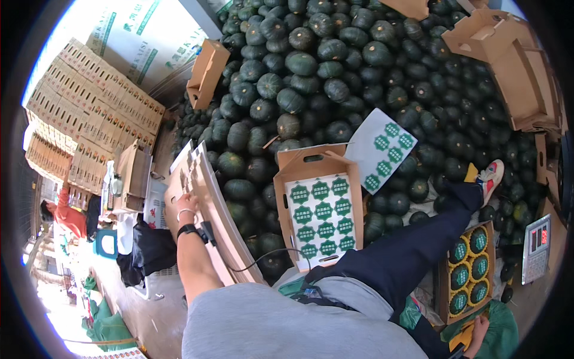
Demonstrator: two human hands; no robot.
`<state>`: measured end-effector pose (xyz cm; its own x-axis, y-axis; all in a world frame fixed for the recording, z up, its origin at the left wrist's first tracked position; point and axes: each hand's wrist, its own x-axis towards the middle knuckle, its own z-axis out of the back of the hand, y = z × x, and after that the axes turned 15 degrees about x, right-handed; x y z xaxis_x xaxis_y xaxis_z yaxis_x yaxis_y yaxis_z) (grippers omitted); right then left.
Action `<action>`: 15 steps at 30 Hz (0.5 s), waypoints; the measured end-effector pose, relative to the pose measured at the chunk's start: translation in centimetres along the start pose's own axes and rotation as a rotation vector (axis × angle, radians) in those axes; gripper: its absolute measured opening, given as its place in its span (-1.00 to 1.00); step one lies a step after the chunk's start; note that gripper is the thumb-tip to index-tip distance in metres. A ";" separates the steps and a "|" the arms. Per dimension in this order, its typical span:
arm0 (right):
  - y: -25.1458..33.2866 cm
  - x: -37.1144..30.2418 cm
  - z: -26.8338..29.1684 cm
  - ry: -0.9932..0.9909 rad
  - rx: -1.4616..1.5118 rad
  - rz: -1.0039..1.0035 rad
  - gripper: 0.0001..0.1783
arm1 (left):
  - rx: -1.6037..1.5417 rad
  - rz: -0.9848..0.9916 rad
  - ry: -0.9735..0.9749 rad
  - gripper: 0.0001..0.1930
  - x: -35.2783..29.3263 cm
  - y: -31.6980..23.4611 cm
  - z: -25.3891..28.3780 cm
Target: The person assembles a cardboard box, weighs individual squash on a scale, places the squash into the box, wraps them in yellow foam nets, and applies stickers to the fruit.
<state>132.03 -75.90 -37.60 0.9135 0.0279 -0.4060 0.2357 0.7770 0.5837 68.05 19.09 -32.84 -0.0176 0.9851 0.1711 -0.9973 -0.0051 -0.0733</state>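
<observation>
At the left, my left hand (186, 204) reaches to a stack of flat cardboard pieces (209, 239), its fingers closed on the edge of one cardboard sheet. A dark band and a light bracelet circle that wrist. Low at the right, my right hand (478, 336) is closed on yellow foam netting (461, 337) beside a green bag (501, 326); its fingertips are partly hidden. Before me stands a cardboard box (280, 206) with a sheet of green stickers (323, 212) in it. Another sticker sheet (381, 149) leans at its far right corner.
A big heap of dark green pumpkins (299, 66) fills the far side. A box (443, 287) of netted, stickered pumpkins stands right, near a digital scale (536, 248). Open cartons (508, 66) lie far right. Stacked cartons (89, 102) and a person in orange (70, 212) are left.
</observation>
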 end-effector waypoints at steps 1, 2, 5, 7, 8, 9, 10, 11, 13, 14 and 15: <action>0.5 -0.5 0.7 -0.032 0.007 -0.005 -0.78 | 0.096 0.017 0.039 -0.52 0.0 -0.9 -0.3; 1.1 -0.4 0.7 -0.063 0.053 0.040 -0.77 | 0.002 0.029 0.043 -0.50 0.0 0.1 -0.4; 7.2 -2.1 -1.4 -0.106 0.134 0.149 -0.76 | -0.036 0.170 0.026 -0.53 -1.3 1.5 1.4; 8.9 -2.1 -1.2 -0.086 0.148 0.296 -0.78 | -0.041 0.292 -0.110 -0.63 -0.5 1.3 2.4; 8.1 -2.0 -0.6 -0.074 0.122 0.367 -0.78 | -0.266 0.279 -0.165 -0.69 -0.5 -0.4 1.7; 9.7 -2.6 -0.2 -0.016 0.047 0.367 -0.77 | -0.450 0.276 -0.199 -0.73 -0.9 -3.9 3.3; 11.2 -2.2 -0.5 0.023 0.099 0.296 -0.76 | -0.463 0.226 -0.195 -0.78 1.4 -3.5 3.0; 16.2 -3.5 -1.3 0.032 0.089 0.267 -0.72 | -0.612 0.173 -0.279 -0.76 1.9 -5.2 4.8; 23.2 -4.3 -2.6 0.127 0.171 0.328 -0.62 | -0.975 -0.020 -0.343 -0.71 1.4 -13.5 12.9; 27.0 -4.3 -3.2 0.136 0.259 0.399 -0.62 | -1.122 -0.138 -0.332 -0.68 0.3 -17.9 17.1; 28.8 -3.8 -3.7 0.004 0.002 0.508 -0.60 | -1.226 -0.285 -0.300 -0.65 -1.5 -22.6 21.2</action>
<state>134.11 -51.25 -21.87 0.9115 0.4048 -0.0733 -0.2376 0.6635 0.7094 89.15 14.07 -10.61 0.0087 0.8477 0.5304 -0.2561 0.5146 -0.8183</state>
